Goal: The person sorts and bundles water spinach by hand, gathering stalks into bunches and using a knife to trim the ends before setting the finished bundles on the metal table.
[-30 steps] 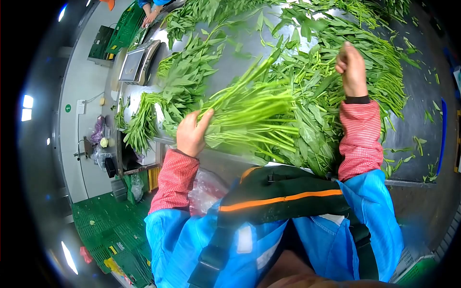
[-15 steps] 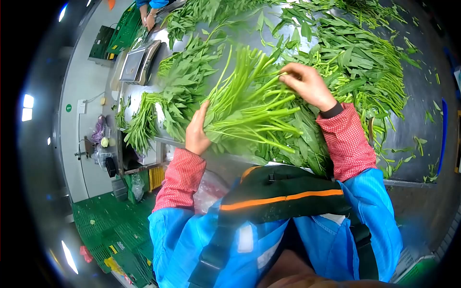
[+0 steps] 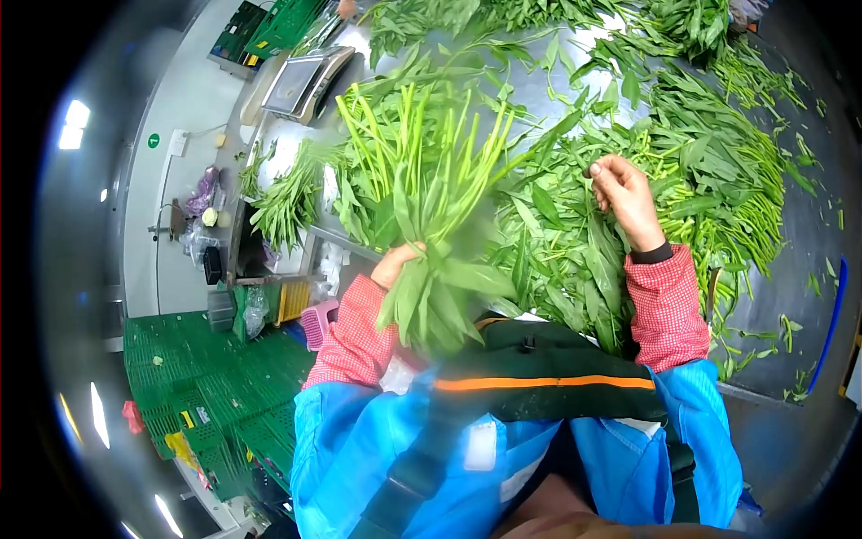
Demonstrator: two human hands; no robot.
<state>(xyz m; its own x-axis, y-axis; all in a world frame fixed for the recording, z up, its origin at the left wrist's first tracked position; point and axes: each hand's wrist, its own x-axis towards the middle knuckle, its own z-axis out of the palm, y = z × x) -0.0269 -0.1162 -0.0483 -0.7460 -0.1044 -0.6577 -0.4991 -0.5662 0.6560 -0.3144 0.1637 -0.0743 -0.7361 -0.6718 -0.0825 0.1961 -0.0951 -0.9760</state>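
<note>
My left hand (image 3: 395,264) is wrapped round a bunch of water spinach (image 3: 440,193), low on its leafy part. The pale green stems fan upward, and the leaves hang toward my apron. To the right, my right hand (image 3: 631,199) hovers over loose water spinach (image 3: 566,256), its thumb and fingertips pinched together. Whatever may be between those fingertips is too small to make out. More water spinach lies in a thick pile (image 3: 718,171) beyond my right hand.
A weighing scale (image 3: 301,85) stands at the far left of the metal table (image 3: 763,323). Green crates (image 3: 180,359) cover the floor at left, with a pink stool (image 3: 318,322) nearby. A curved blade-like tool (image 3: 713,292) lies by my right sleeve.
My left hand has turned the bunch so its stems point up instead of right, and drawn it closer. My right hand has moved away from the stem ends, to the right. The view has shifted.
</note>
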